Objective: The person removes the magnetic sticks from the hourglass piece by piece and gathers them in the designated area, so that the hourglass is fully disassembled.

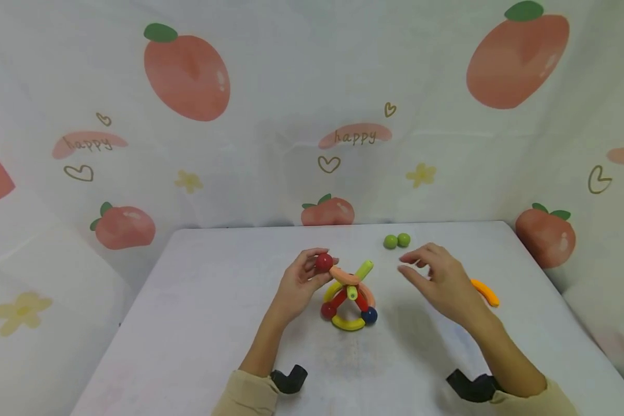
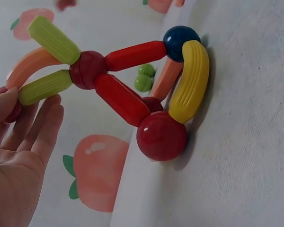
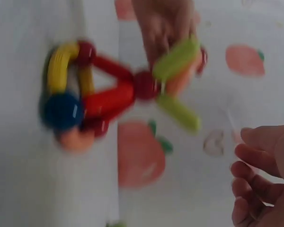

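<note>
A magnetic ball-and-rod model stands on the table. Its base has curved yellow rods (image 2: 191, 81), a blue ball (image 1: 368, 315) and red balls (image 2: 162, 136); red rods (image 2: 122, 100) rise from it to a red ball (image 2: 88, 70) at the top. Light green rods (image 1: 364, 269) and a curved peach rod (image 1: 345, 275) branch from that ball. With thumb and fingers my left hand (image 1: 303, 282) pinches another red ball (image 1: 324, 262) at the peach rod's outer end. To the right of the model, my right hand (image 1: 441, 282) hovers with loosely bent fingers, holding nothing.
Two green balls (image 1: 390, 241) lie near the table's back edge. A curved orange rod (image 1: 485, 293) rests on the white table (image 1: 213, 323), partly behind my right forearm. Black straps (image 1: 289, 379) are at both wrists. A fruit-printed cloth (image 1: 270, 86) hangs behind.
</note>
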The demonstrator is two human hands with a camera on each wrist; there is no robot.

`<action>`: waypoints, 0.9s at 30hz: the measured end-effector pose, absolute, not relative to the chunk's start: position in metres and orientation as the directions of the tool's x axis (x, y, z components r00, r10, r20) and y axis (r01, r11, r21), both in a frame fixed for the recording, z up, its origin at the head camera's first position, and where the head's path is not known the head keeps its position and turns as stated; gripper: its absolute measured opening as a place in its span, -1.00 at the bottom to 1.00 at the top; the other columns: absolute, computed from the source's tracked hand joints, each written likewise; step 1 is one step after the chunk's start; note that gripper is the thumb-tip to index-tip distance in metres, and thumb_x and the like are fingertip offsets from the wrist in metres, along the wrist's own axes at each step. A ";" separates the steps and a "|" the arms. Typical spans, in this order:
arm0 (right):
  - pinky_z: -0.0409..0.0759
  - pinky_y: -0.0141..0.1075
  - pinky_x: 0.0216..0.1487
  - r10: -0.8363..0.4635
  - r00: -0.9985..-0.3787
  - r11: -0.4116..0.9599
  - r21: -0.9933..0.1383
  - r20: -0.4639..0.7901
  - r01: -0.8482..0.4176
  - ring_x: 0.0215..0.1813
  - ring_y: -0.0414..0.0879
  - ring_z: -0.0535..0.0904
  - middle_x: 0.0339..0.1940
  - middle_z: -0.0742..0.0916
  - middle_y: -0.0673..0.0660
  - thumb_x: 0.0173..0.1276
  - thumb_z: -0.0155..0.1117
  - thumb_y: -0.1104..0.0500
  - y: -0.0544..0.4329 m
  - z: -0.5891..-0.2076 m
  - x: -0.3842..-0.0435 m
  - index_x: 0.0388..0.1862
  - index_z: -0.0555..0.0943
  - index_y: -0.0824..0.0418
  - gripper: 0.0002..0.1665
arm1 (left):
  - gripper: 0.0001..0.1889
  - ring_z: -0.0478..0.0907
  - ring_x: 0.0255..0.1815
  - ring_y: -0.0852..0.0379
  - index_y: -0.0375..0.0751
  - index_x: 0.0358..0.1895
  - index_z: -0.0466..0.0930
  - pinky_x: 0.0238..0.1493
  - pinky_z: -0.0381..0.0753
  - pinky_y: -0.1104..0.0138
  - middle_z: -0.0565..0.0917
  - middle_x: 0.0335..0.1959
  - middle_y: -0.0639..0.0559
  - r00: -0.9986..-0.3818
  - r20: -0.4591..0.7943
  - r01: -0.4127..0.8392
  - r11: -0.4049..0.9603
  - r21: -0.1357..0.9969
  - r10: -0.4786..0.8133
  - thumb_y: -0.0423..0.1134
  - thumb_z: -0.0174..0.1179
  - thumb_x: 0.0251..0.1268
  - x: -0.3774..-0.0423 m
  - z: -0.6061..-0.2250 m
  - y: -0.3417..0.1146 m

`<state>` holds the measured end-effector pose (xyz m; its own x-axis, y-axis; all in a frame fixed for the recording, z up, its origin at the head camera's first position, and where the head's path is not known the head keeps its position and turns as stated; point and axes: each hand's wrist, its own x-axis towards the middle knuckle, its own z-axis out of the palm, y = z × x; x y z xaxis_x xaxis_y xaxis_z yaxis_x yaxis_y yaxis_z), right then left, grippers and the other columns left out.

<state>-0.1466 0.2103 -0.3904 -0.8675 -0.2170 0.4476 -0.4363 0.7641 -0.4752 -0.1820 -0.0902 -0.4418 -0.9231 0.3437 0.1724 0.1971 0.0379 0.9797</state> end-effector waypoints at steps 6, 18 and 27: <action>0.59 -0.33 -0.17 -0.338 -0.856 0.678 -0.529 0.392 -0.510 -0.05 -0.13 0.53 -0.15 0.69 0.01 0.29 0.51 0.07 0.149 -0.384 -0.154 -0.11 0.76 0.07 -0.78 | -0.49 0.62 0.33 -0.05 -0.03 0.40 0.39 0.23 0.65 0.35 0.65 0.30 -0.14 -0.912 0.186 0.205 0.012 0.979 0.367 -0.29 0.25 0.44 -0.182 -0.441 -0.096; 0.51 -0.39 -0.25 -0.348 -0.870 0.696 -0.525 0.350 -0.490 -0.12 -0.18 0.40 -0.25 0.63 -0.07 0.24 0.53 -0.09 0.122 -0.394 -0.162 -0.24 0.82 -0.02 -0.79 | -0.51 0.62 0.33 -0.01 0.04 0.38 0.40 0.26 0.62 0.34 0.67 0.27 -0.07 -0.914 0.175 0.209 0.053 0.976 0.367 -0.23 0.25 0.45 -0.181 -0.440 -0.095; 0.62 -0.37 -0.21 -0.379 -0.828 0.615 -0.555 0.414 -0.560 -0.13 -0.18 0.48 -0.24 0.66 -0.07 0.26 0.53 0.00 0.124 -0.391 -0.164 -0.27 0.74 0.02 -0.83 | -0.49 0.64 0.26 -0.06 -0.15 0.35 0.37 0.22 0.66 0.33 0.65 0.20 -0.17 -0.929 0.178 0.206 0.056 0.977 0.325 -0.34 0.29 0.39 -0.183 -0.446 -0.091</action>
